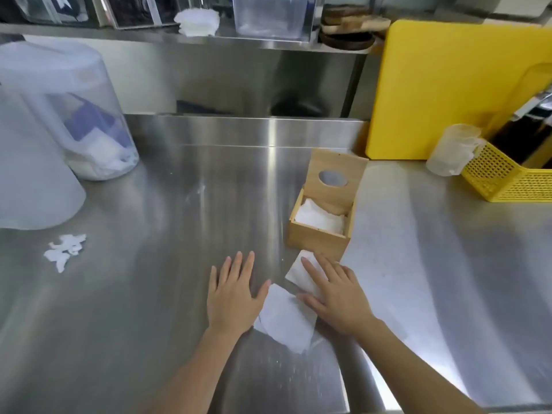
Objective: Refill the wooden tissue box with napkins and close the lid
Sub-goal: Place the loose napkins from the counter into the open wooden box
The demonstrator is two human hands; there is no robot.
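The wooden tissue box (316,242) stands on the steel counter with its lid (336,177) tipped up and back, oval slot showing. White napkins (321,219) lie inside it. Just in front of the box, a folded white napkin (297,273) lies under the fingers of my right hand (334,297), which presses flat on it. A second white napkin (285,319) lies between my hands. My left hand (231,291) rests flat on the counter with fingers spread, its thumb touching that napkin's edge.
A crumpled scrap of white paper (65,251) lies at the left. Upturned translucent tubs (68,115) stand at the far left. A yellow cutting board (451,88) leans at the back right, beside a yellow basket (507,177) and a plastic cup (452,150). A seam (352,234) joins two counters.
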